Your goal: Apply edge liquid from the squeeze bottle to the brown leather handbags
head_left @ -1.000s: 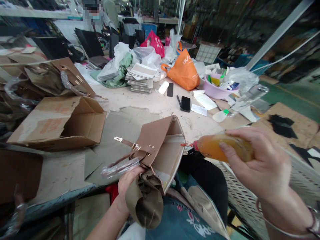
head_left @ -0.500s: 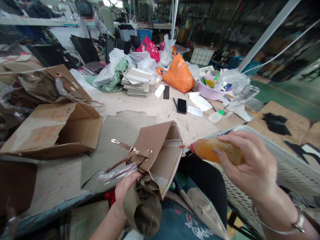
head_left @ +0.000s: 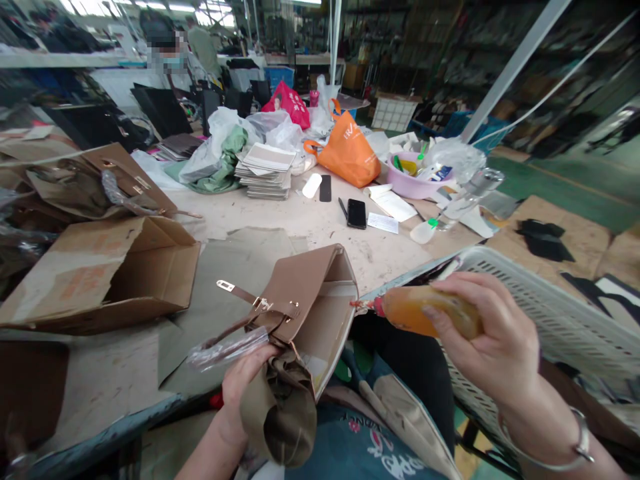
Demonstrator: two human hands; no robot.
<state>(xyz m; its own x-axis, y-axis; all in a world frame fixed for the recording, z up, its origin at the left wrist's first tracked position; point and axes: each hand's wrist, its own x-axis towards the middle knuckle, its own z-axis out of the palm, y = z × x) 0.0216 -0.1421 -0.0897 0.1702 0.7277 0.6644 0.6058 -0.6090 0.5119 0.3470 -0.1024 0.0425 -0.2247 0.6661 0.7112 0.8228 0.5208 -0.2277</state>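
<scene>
A tan leather handbag (head_left: 305,293) lies tipped at the near table edge, its open mouth facing right. My left hand (head_left: 239,377) is closed on its lower corner together with bunched olive cloth (head_left: 280,407) and a plastic-wrapped handle (head_left: 227,347). My right hand (head_left: 487,337) grips an orange squeeze bottle (head_left: 415,310). The bottle's red nozzle points left and sits just at the bag's open edge.
An open cardboard box (head_left: 107,273) lies to the left, more tan bags (head_left: 100,180) behind it. Farther back are a stack of boards (head_left: 265,170), an orange bag (head_left: 347,153), a black phone (head_left: 357,213) and a pink basin (head_left: 415,180). A white perforated crate (head_left: 550,320) stands at right. Another person works at the back.
The view has drifted slightly, so everything sits a little lower and to the left. The bottle's nozzle has come closer to the bag's open edge. My left hand keeps its grip.
</scene>
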